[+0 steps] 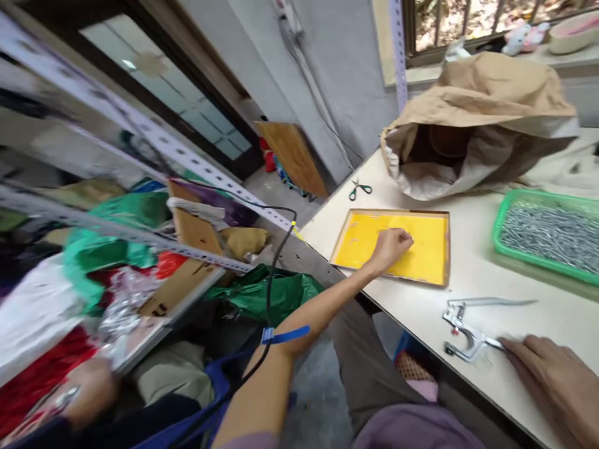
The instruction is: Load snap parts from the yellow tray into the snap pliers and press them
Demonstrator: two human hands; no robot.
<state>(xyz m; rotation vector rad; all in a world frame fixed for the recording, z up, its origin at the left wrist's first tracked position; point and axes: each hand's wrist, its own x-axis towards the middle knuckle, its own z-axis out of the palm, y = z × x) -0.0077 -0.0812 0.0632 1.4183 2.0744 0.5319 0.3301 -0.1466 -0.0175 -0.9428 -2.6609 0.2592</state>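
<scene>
My left hand (391, 249) is above a shallow tray (448, 252) with a bright yellow lining and brown rim. Its fingertips are pinched together; whatever is between them is too small to make out. A few small pale bits lie at the tray's left side. At the lower right, my right hand (556, 374) closes over one handle of silver metal snap-fastener pliers (472, 337), palm down on the white table. Their jaws are apart and point left, while the other handle stretches away to the right. Part of the held handle is hidden under my fingers.
A green basket (498, 231) full of metal pins or nails stands at the right. Behind it slumps an open brown paper sack (496, 93). Small green-handled scissors (359, 189) lie near the table's far edge. Another person's blurred hand (91, 390) is at lower left. A black cable (270, 280) crosses my left arm.
</scene>
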